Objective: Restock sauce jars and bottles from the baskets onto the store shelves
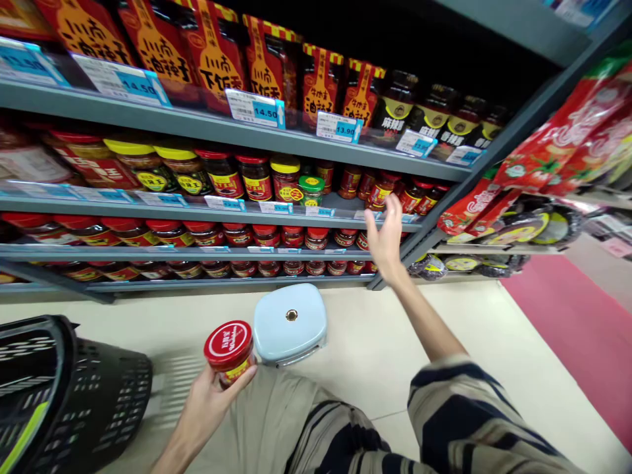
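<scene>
My left hand [210, 398] is closed round a small jar with a red lid [229, 351], held low over my lap. My right hand [386, 234] is stretched out toward the shelf with fingers apart and nothing in it. It is just in front of several red-lidded sauce jars [382, 191] at the right end of the second shelf [197, 212]. My right sleeve is striped dark and beige.
A pale blue stool [290, 321] stands on the floor below the shelves. A black shopping basket [64, 395] sits at the lower left. Red sauce pouches [553, 145] hang on the rack to the right. A pink mat [577, 329] covers the floor on the right.
</scene>
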### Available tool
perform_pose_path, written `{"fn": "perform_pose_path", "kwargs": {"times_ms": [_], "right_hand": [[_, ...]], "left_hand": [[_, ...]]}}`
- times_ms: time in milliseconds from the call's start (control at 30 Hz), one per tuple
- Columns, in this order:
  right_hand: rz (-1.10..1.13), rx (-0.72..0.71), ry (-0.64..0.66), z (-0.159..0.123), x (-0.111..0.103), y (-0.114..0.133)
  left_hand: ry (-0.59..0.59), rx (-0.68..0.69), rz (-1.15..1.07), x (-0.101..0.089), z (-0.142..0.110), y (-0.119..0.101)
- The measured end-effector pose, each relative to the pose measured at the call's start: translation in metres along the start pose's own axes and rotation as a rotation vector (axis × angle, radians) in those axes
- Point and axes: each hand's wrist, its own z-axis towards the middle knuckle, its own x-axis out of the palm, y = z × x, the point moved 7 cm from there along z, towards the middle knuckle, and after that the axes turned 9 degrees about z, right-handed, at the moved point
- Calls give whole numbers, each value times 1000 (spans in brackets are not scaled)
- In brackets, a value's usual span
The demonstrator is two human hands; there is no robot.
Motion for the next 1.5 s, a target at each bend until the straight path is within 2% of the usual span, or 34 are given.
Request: {"fn": "perform_pose_path", "kwargs": {"times_ms": [33, 67, 133, 167, 200, 233, 267, 333, 433, 500, 600, 733, 800, 867, 1000, 1133, 1233, 1333, 1500], "right_hand": [[149, -30, 125, -39, 12, 23], [310, -24, 312, -81, 29, 45], [544, 93, 676, -158, 58, 78], [615, 155, 760, -183, 65, 89], [663, 221, 794, -197, 68, 93], [691, 272, 782, -199, 68, 94], [706, 305, 751, -192, 66, 92], [700, 298, 701, -159, 53, 86], [642, 158, 666, -92, 27, 83], [597, 78, 539, -45, 8, 77], [537, 5, 302, 13, -12, 57], [340, -84, 161, 59, -17, 23], [229, -130, 128, 68, -15, 10], [169, -182, 94, 69, -14, 2], [100, -249, -10, 62, -10, -7], [31, -258, -55, 58, 3, -14], [38, -194, -29, 62, 19, -21], [9, -66, -22, 74, 29, -27], [-250, -45, -64, 95, 28, -16]], "left_hand": [[31, -24, 14, 2, -2, -10], [61, -39, 35, 4, -3, -22], [123, -23, 56, 11, -2, -54], [166, 23, 42, 17, 1, -75], [209, 79, 25, 23, 5, -96], [227, 128, 19, 29, 10, -117], [234, 175, 22, 35, 17, -138], [198, 246, 52, 47, 33, -176], [112, 386, 46, 64, 57, -229], [45, 475, 29, 70, 69, -253], [-10, 483, 17, 72, 83, -261], [-10, 437, -16, 66, 101, -256], [12, 430, -46, 67, 114, -264], [34, 446, -81, 73, 131, -282], [28, 515, -71, 98, 167, -325], [-28, 579, 81, 123, 189, -349], [-32, 601, 136, 133, 194, -351], [-53, 622, 128, 134, 192, -347], [-48, 652, 45, 126, 176, -331]]}}
